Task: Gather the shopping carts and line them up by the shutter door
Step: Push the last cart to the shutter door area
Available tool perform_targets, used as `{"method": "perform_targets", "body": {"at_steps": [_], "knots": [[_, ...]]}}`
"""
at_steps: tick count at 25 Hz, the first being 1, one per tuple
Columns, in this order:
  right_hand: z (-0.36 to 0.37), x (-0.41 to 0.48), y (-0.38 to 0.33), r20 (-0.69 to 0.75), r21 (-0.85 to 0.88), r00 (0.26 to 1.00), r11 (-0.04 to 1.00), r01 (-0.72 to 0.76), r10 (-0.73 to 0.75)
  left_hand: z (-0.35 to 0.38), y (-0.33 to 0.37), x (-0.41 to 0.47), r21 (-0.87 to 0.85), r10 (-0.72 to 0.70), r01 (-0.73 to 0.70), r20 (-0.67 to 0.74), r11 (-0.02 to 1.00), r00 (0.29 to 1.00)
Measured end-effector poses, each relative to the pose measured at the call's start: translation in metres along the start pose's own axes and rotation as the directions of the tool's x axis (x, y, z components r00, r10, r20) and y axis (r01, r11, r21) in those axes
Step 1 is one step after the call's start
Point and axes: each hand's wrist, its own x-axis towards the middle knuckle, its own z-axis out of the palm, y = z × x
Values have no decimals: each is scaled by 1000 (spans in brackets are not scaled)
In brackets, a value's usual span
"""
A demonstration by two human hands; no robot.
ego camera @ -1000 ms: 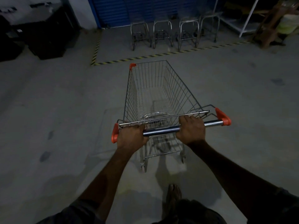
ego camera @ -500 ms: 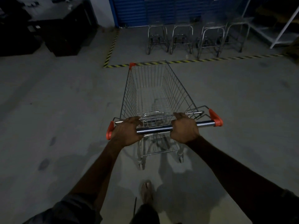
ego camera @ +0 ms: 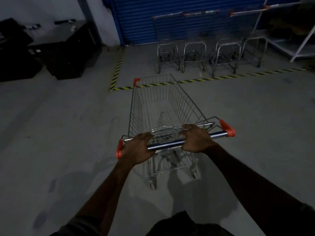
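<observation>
My left hand (ego camera: pixel 136 150) and right hand (ego camera: pixel 196 139) clench the cart (ego camera: pixel 163 106) handle (ego camera: pixel 166 145); ahead, parked carts (ego camera: pixel 196 53) line the shutter (ego camera: pixel 170 19).

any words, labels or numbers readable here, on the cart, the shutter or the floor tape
None can be read.
Cart: bare wire and plain orange handle caps, no lettering visible.
Shutter: plain blue slats.
Floor tape: yellow and black stripes only.
Dark boxes at left: too dim to tell.
</observation>
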Motion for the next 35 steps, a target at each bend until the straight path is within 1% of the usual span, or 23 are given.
{"method": "perform_targets", "body": {"at_steps": [6,10,13,15,17,20,22,27,30,33,35], "knots": [[-9,133,-19,33,82,998,995,-60,58,-30,-78,102,26,-18,17,14,1000,1000],[-8,226,-22,-13,46,999,998,-42,42,-38,-139,177,34,-54,52,61,998,997],[-8,302,-22,-10,20,999,999,-32,32,-52,-174,233,26,-106,105,31,994,994],[-11,351,-18,34,22,999,1000,-6,5,-60,-198,271,56,-185,181,78,982,980],[-17,405,-12,116,35,992,999,39,-42,-66,-230,316,51,-262,257,168,965,950],[-31,481,-3,251,42,965,997,65,-73,-70,-269,374,-21,-253,266,242,964,937],[-37,529,1,275,36,959,997,65,-73,-74,-291,412,-61,-234,256,251,965,939],[-37,636,-2,148,6,988,999,37,-37,-79,-364,503,-67,-225,243,199,968,954],[-34,703,-14,52,-18,998,999,46,-45,-87,-413,555,-50,-199,208,153,977,968],[-23,775,-25,-104,24,990,995,93,-90,-94,-471,611,-45,-161,167,110,985,981],[-17,820,-31,-145,22,984,994,109,-105,-100,-506,646,-57,-150,156,98,986,984]]}}
